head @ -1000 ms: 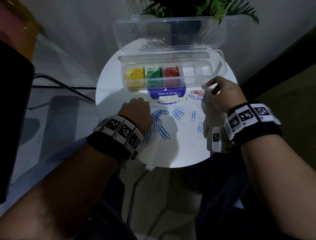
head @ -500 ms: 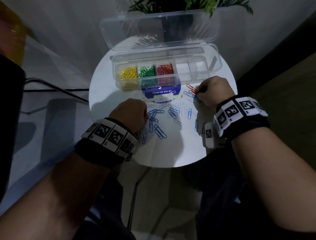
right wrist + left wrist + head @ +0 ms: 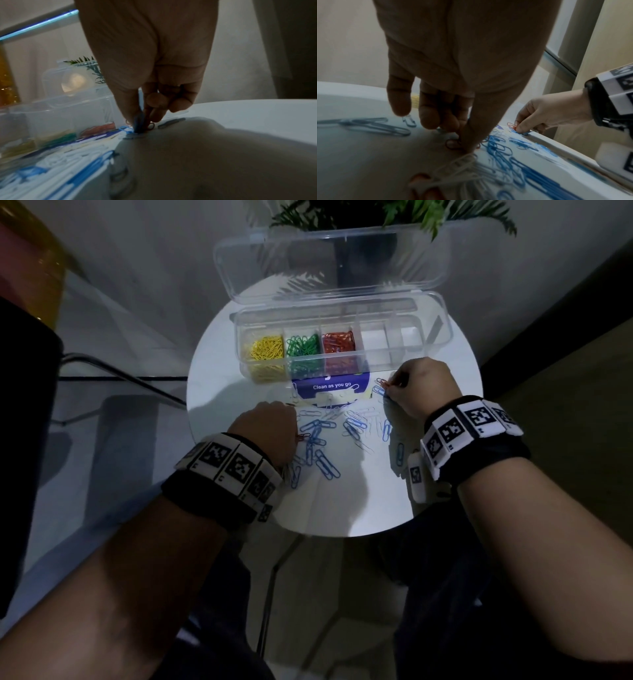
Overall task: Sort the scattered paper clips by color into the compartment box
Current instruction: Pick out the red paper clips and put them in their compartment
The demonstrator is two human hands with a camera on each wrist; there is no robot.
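The clear compartment box (image 3: 404, 356) stands open at the back of the round white table (image 3: 359, 501). It holds yellow clips (image 3: 265, 349), green clips (image 3: 303, 345) and red clips (image 3: 339, 341) in separate compartments. Blue clips (image 3: 327, 463) and white ones lie scattered between my hands. My left hand (image 3: 291, 436) curls down, and in the left wrist view its thumb and fingers (image 3: 436, 117) pinch a red clip (image 3: 453, 144) on the table. My right hand (image 3: 394, 386) pinches a red clip (image 3: 383, 382) near the box's front right, with a blue clip (image 3: 139, 120) caught against it.
The box lid (image 3: 329, 265) stands up behind the box, in front of a potted plant (image 3: 363, 220). A blue card reading "Clean as you go" (image 3: 332, 386) lies under the clips. The table edge runs close under both wrists.
My right hand has dropped from the box's front to the table and closed its fingertips on a red clip. My left hand stays over the blue clips; a red clip now shows at its thumb.
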